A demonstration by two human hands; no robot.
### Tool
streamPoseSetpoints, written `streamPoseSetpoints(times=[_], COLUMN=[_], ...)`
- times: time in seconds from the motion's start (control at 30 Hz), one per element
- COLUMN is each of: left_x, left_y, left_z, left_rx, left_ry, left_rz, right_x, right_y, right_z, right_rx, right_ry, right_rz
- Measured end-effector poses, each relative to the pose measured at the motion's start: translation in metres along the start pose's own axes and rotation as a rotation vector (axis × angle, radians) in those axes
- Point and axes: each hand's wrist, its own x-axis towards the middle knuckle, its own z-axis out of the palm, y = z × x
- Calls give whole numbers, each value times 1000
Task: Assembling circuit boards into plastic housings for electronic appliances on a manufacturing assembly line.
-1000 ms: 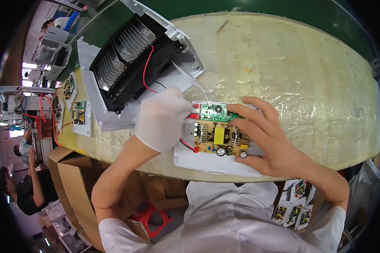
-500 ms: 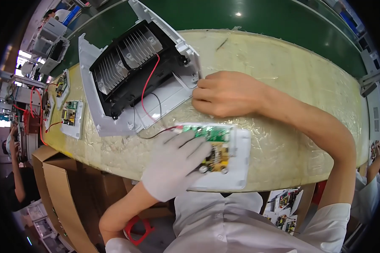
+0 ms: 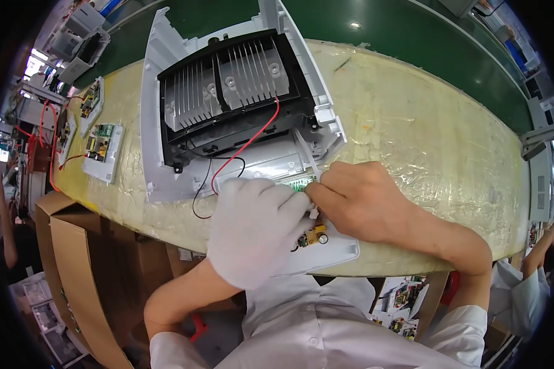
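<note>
A green and yellow circuit board (image 3: 316,236) on a white plastic panel (image 3: 335,252) lies at the table's near edge, mostly covered by my hands. My left hand (image 3: 252,230), in a white glove, curls its fingers over the board and holds it. Bare, my right hand (image 3: 366,203) pinches at the board's right side; what lies between its fingertips is hidden. A small white connector (image 3: 314,211) shows between the hands. Just beyond stands a white housing (image 3: 151,175) with a black-framed finned unit (image 3: 228,83). A red wire (image 3: 246,146) runs from it toward my left hand.
More circuit boards on white panels (image 3: 109,166) lie at the table's left. An open cardboard box (image 3: 74,258) stands below that side. Additional boards (image 3: 406,295) sit beneath the near edge on the right. A green surface (image 3: 400,31) borders the yellowish tabletop (image 3: 425,123).
The white housing has shifted right and turned to face me more squarely. My right hand has left the housing's edge and come down to the circuit board, beside my left hand.
</note>
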Motion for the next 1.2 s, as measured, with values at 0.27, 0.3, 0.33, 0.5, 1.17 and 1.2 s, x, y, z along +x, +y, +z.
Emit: streamPoseSetpoints(times=[0.27, 0.3, 0.33, 0.5, 1.17, 1.2], left_x=[3, 4, 4, 1, 16, 13], left_y=[-9, -8, -8, -8, -7, -9], left_z=[8, 7, 6, 6, 5, 4], left_rx=[-209, -207, -226, -205, -264, -240], left_ry=[90, 90, 87, 100, 29, 35], left_rz=[-94, -93, -139, -300, -261, -231], right_x=[-5, -5, -6, -9, -11, -11], right_y=[2, 3, 5, 10, 12, 12], right_z=[-4, -5, -5, -8, 3, 1], right_rx=[393, 423, 424, 463, 0, -80], right_ry=[167, 208, 210, 207, 224, 203], right_rz=[78, 77, 76, 39, -25, -56])
